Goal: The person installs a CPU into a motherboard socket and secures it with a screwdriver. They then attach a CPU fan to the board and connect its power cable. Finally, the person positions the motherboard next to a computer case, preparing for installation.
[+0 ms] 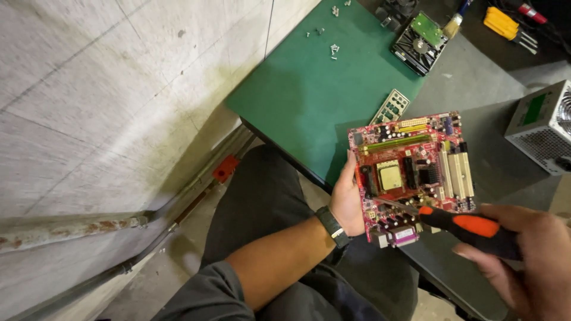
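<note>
The left hand [348, 199] was closed in a grip on the left edge of a red motherboard [411, 172], held at centre right of the frame over the counter [297, 89] edge. The right hand [529, 261], lower right, was closed around a screwdriver [464, 227] with an orange-and-black handle, its tip touching the board's lower part. 1 silver power supply [544, 128] sat at the right edge; 1 hard drive [421, 40] lay at upper right.

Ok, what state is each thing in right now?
Red computer motherboard: held up at its edge by left hand.
Orange-and-black-handled screwdriver: gripped in right hand, tip on the board.
Hard drive: lying flat on the table, circuit side up.
Silver power supply box: resting on the table.
</note>
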